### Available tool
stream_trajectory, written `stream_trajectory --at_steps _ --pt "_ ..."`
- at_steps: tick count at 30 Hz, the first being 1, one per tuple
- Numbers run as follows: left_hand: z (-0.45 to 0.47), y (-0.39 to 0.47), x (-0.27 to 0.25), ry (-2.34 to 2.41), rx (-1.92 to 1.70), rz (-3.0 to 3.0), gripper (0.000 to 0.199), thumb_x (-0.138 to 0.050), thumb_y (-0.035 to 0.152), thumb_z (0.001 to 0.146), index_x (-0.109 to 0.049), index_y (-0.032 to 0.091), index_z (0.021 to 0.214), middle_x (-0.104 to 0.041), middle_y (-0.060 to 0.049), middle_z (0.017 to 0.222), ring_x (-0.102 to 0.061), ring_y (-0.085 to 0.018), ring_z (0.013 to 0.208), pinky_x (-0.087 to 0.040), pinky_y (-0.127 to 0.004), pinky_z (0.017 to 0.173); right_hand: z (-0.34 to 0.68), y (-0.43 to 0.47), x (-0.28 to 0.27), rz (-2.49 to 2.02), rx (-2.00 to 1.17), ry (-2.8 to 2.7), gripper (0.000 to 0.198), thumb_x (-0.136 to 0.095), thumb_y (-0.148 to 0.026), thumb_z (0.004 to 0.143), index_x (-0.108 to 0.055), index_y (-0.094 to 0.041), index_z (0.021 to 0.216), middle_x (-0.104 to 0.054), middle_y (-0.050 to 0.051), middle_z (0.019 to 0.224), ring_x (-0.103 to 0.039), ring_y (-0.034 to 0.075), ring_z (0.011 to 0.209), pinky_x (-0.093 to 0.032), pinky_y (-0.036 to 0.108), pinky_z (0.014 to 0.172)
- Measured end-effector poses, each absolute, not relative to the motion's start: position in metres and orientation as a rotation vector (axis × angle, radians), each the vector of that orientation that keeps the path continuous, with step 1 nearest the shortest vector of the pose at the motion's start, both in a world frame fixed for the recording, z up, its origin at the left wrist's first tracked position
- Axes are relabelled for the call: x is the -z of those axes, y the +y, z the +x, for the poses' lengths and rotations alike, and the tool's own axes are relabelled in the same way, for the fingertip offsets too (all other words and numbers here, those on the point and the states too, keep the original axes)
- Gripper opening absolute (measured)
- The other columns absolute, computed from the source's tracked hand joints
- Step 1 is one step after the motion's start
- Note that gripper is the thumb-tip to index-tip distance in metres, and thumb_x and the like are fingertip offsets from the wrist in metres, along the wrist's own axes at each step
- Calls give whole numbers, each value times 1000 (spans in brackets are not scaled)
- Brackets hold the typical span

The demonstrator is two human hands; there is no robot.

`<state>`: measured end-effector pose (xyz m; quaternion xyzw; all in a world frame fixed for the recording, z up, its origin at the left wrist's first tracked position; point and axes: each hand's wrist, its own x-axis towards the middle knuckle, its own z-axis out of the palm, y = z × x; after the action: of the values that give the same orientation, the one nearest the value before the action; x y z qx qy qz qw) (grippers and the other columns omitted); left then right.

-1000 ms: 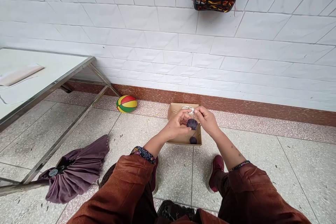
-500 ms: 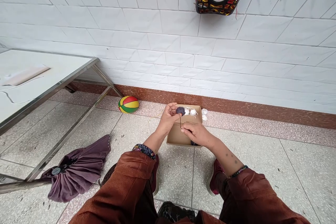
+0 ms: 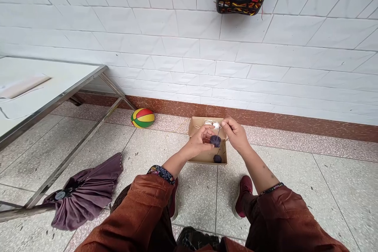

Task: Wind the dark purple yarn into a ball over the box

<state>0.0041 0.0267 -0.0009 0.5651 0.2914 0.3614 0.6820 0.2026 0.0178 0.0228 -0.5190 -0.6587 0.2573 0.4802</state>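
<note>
Between the fingers of my left hand [image 3: 201,141] is a dark purple-grey ball of yarn [image 3: 215,141], held above an open cardboard box [image 3: 203,158]. A thin dark strand [image 3: 219,132] runs from it up to my right hand [image 3: 236,134], whose thumb and forefinger pinch it. A second dark yarn ball [image 3: 217,158] lies in the near half of the box. White yarn balls [image 3: 215,125] with loose threads sit in the far half, partly hidden by my hands.
A striped ball [image 3: 143,118] rests against the wall base. To the left stands a metal-framed table [image 3: 67,67], with a folded purple umbrella [image 3: 88,197] by its leg. A black basket [image 3: 240,8] hangs on the tiled wall. My red shoes [image 3: 244,193] flank the box.
My left hand has brought the yarn ball right and nearer to me. My right hand has swung up and right, past it, with the strand. The dark ball in the box is more exposed.
</note>
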Motion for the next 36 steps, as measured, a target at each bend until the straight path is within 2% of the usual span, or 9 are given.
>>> stream_trajectory --at_steps 7,11,17,21,25,31,36 --pt "0 32 -11 567 -1056 1102 58 -82 17 70 -56 25 121 -63 -3 105 -61 -15 96 -46 -30 89 189 20 4 -1425 -674 -1818 22 -48 -33 98 -58 -23 82 -61 0 72 -56 18 67 -40 28 64" --pt "-4 40 -3 707 -1198 1036 53 -79 16 69 -57 24 117 -62 0 101 -60 -13 94 -45 -30 91 172 11 6 -1324 -666 -2051 20 -47 -30 99 -59 -22 85 -65 3 81 -60 19 77 -43 29 70" --pt "-9 45 5 890 -1229 1048 55 -77 16 67 -54 23 117 -61 1 100 -61 -13 90 -45 -32 90 163 -3 -15 -1073 -694 -2253 21 -46 -31 103 -60 -21 89 -65 2 83 -58 17 75 -43 29 71" --pt "-9 45 5 921 -1182 1058 57 -79 17 66 -53 23 117 -60 0 100 -61 -14 88 -47 -31 86 167 -6 -39 -960 -741 -2127 23 -49 -32 102 -60 -22 85 -63 0 76 -56 15 69 -43 27 67" --pt "-6 40 1 922 -1063 1187 59 -80 16 63 -53 23 115 -59 -1 101 -60 -14 86 -47 -31 82 179 0 -52 -1008 -718 -1898 23 -51 -36 101 -64 -22 88 -65 1 79 -59 16 72 -45 27 68" --pt "1 26 -7 674 -849 1350 64 -76 8 63 -53 26 120 -59 -2 104 -59 -17 98 -45 -32 88 193 17 -30 -1263 -654 -1604 26 -51 -42 99 -62 -22 86 -64 1 80 -55 16 70 -43 27 67" --pt "2 28 -9 587 -994 1154 54 -80 14 64 -59 25 113 -61 -3 106 -58 -17 100 -45 -31 90 190 22 -3 -1414 -689 -1682 24 -48 -39 98 -60 -23 85 -61 0 72 -54 17 66 -42 28 64"
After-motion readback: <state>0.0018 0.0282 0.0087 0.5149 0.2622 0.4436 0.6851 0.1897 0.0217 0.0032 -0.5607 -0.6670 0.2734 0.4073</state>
